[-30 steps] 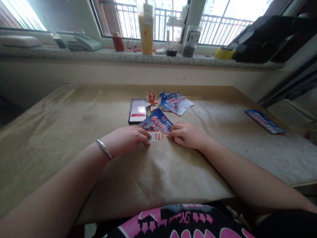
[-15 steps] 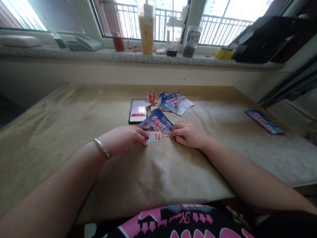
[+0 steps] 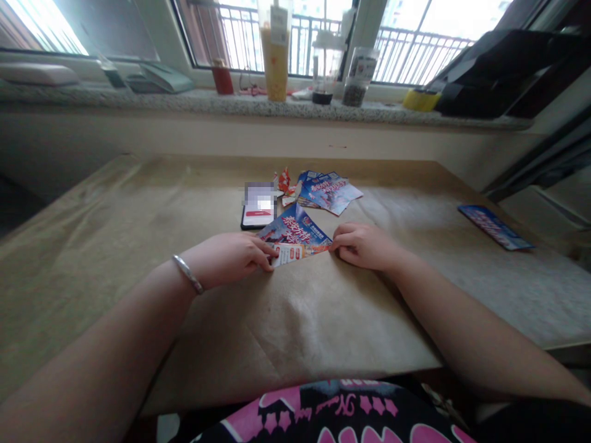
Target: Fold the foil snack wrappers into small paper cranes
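A folded, blue printed leaflet (image 3: 298,229) lies on the table between my hands, its lower edge turned up to show a white and orange strip. My left hand (image 3: 237,257), with a silver bangle at the wrist, pinches the leaflet's lower left corner. At the right corner, the curled fingers of my right hand (image 3: 362,246) close on its tip. Just behind the leaflet stands a fanned pile of similar leaflets (image 3: 332,192). A phone (image 3: 258,212) with a lit, partly blurred screen lies to the left of that pile.
A crumpled red and white paper piece (image 3: 285,183) sits beside the pile. Another stack of leaflets (image 3: 495,227) rests near the table's right side. Bottles and jars, including a tall yellow-filled container (image 3: 276,64), stand on the granite windowsill (image 3: 180,101) behind the table (image 3: 115,227).
My right hand has slid a little to the right along the leaflet's lower edge, and the right corner now reaches farther out. My left hand stays nearly in place.
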`<state>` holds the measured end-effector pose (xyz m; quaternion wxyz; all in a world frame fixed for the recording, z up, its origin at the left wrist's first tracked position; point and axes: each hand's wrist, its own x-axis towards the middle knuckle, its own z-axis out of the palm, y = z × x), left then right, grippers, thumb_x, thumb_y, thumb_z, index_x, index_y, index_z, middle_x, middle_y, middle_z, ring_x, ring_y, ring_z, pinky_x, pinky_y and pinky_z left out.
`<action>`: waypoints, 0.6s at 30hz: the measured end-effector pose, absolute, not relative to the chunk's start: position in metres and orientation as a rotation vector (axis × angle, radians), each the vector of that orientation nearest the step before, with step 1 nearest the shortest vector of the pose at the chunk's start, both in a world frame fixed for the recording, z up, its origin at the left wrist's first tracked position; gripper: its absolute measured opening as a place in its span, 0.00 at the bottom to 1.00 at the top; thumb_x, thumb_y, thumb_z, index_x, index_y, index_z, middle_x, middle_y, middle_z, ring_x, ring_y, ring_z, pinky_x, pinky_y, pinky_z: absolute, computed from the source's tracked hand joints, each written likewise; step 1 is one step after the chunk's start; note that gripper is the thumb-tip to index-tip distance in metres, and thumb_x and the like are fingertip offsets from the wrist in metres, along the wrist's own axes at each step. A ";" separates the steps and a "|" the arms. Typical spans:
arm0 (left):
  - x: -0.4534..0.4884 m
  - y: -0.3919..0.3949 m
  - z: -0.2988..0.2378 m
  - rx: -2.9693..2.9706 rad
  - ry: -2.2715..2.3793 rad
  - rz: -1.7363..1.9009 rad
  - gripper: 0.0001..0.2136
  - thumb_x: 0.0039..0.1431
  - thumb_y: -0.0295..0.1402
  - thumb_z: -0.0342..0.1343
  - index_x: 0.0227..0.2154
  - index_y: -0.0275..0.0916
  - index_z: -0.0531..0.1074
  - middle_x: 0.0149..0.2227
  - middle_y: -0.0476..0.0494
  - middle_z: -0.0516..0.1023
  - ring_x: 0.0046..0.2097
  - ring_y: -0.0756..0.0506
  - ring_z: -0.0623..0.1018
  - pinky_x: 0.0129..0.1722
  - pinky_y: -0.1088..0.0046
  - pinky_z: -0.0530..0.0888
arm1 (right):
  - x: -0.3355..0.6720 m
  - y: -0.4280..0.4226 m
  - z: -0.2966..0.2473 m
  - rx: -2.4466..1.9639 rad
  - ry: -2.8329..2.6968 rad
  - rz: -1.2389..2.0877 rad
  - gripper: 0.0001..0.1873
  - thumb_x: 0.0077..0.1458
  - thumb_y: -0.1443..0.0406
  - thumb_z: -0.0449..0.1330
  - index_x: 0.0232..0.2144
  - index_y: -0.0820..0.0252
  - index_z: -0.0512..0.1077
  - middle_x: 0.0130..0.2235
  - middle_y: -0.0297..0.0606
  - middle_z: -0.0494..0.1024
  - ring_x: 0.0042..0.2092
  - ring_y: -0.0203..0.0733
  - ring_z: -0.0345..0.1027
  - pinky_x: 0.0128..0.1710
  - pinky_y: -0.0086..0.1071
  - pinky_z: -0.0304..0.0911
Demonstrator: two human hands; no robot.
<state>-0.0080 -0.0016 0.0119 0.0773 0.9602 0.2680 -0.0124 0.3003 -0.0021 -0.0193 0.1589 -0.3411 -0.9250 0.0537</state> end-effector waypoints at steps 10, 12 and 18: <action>-0.014 0.006 0.008 2.809 0.747 0.009 0.17 0.52 0.21 0.50 0.34 0.48 0.80 0.47 0.53 0.78 0.47 0.48 0.76 0.50 0.71 0.72 | 0.306 -0.002 -0.016 -1.063 -2.638 0.143 0.11 0.48 0.71 0.53 0.28 0.58 0.76 0.35 0.38 0.76 0.36 0.38 0.70 0.37 0.29 0.62; -0.014 0.006 0.009 2.771 0.753 0.018 0.16 0.52 0.21 0.49 0.33 0.47 0.79 0.47 0.53 0.78 0.47 0.49 0.76 0.50 0.72 0.71 | 0.306 -0.002 -0.016 -1.057 -2.645 0.144 0.11 0.48 0.71 0.53 0.27 0.59 0.76 0.35 0.39 0.76 0.35 0.38 0.70 0.36 0.29 0.61; -0.009 0.002 0.016 2.718 0.774 0.046 0.12 0.53 0.22 0.49 0.27 0.41 0.76 0.44 0.50 0.77 0.47 0.48 0.75 0.50 0.73 0.70 | 0.306 -0.001 -0.015 -1.073 -2.657 0.119 0.10 0.48 0.71 0.53 0.26 0.59 0.75 0.34 0.39 0.76 0.35 0.38 0.69 0.36 0.30 0.60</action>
